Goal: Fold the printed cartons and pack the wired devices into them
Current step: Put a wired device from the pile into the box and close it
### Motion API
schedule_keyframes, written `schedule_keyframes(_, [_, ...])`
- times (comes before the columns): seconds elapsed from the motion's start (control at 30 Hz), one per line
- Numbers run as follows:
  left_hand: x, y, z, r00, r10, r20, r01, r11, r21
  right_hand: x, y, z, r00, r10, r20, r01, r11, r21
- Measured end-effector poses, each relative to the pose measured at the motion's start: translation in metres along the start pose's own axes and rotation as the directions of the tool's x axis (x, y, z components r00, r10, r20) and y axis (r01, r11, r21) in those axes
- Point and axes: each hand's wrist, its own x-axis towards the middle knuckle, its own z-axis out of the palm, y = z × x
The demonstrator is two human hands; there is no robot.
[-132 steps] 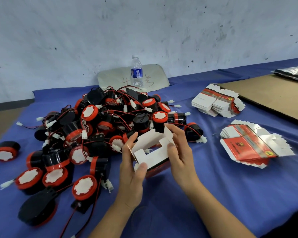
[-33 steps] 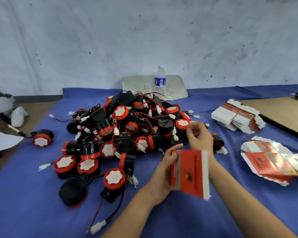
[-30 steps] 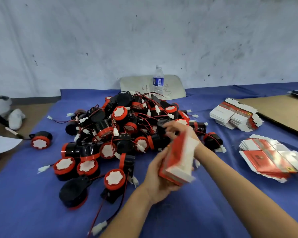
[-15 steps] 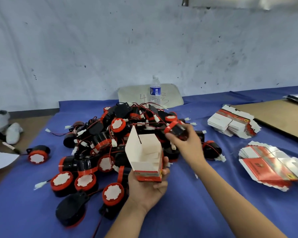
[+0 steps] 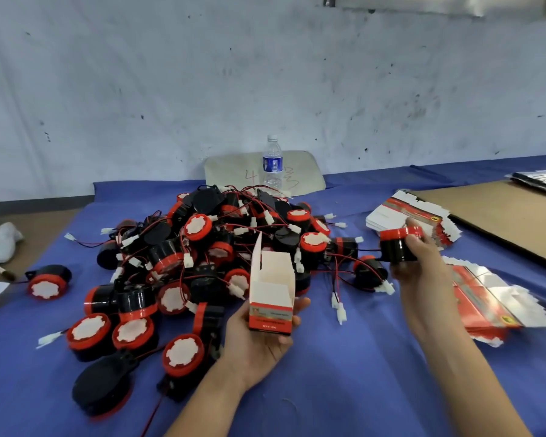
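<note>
The pile of wired devices [image 5: 167, 257] lies just left of and beyond the left hand [image 5: 256, 339], its leads tangled together. That tangle is the main risk. If the lead of the picked device is still caught among the others, drawing it away could drag neighbours across the worktop [image 5: 344, 380] or strain a plug.

The left hand is turned palm up, its fingers curled round the lower part of the folded carton [image 5: 271, 288]. The carton stands upright in the hand with its mouth open and one tall flap raised on its left side. Because only the base is held, a hard push from above could buckle the thin walls or spring the bottom.

Loose white connectors [image 5: 341, 314] lie on the worktop between the two hands; I cannot tell which device they belong to. A lead left hanging over the rim would stop the flaps closing.

The right hand [image 5: 423, 266] has its fingers wrapped round one black-and-red device [image 5: 396, 247]. It holds this well right of the carton and somewhat farther off, above a stack of flat cartons [image 5: 492, 307].
</note>
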Motion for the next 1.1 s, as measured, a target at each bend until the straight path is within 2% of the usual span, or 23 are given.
schedule_keyframes(0.13, [-0.001, -0.003, 0.006, 0.999, -0.041, 0.007, 0.041, 0.996, 0.075, -0.025, 0.005, 0.005, 0.999, -0.038, 0.037, 0.040, 0.998, -0.043])
schedule_keyframes(0.23, [-0.001, -0.005, 0.008, 0.998, -0.056, -0.015, 0.057, 0.990, 0.132, -0.044, 0.007, 0.021, 0.971, -0.186, 0.150, 0.215, 0.954, -0.208])
schedule_keyframes(0.3, [0.000, -0.006, 0.008, 0.998, -0.044, -0.036, 0.049, 0.985, 0.167, -0.055, 0.012, 0.034, 0.952, -0.207, 0.226, 0.263, 0.930, -0.258])
schedule_keyframes(0.43, [-0.001, -0.011, 0.006, 0.994, -0.009, -0.109, 0.034, 0.973, 0.228, -0.065, 0.027, 0.053, 0.916, -0.250, 0.313, 0.385, 0.767, -0.513])
schedule_keyframes(0.6, [-0.001, -0.007, 0.005, 0.986, 0.017, -0.168, 0.016, 0.980, 0.196, -0.060, 0.029, 0.055, 0.862, -0.177, 0.475, 0.425, 0.762, -0.488])
schedule_keyframes(0.8, [-0.003, -0.005, 0.008, 0.981, -0.047, -0.190, 0.073, 0.989, 0.130, -0.047, 0.015, 0.048, 0.701, -0.079, 0.709, 0.576, 0.649, -0.497])
schedule_keyframes(0.97, [-0.005, -0.002, 0.007, 0.978, -0.100, -0.182, 0.141, 0.964, 0.225, -0.042, 0.011, 0.044, 0.557, 0.011, 0.830, 0.669, 0.585, -0.458])
schedule_keyframes(1.1, [-0.003, -0.002, 0.008, 0.981, -0.118, -0.153, 0.159, 0.944, 0.289, -0.032, 0.001, 0.040, 0.500, 0.179, 0.847, 0.666, 0.547, -0.508])
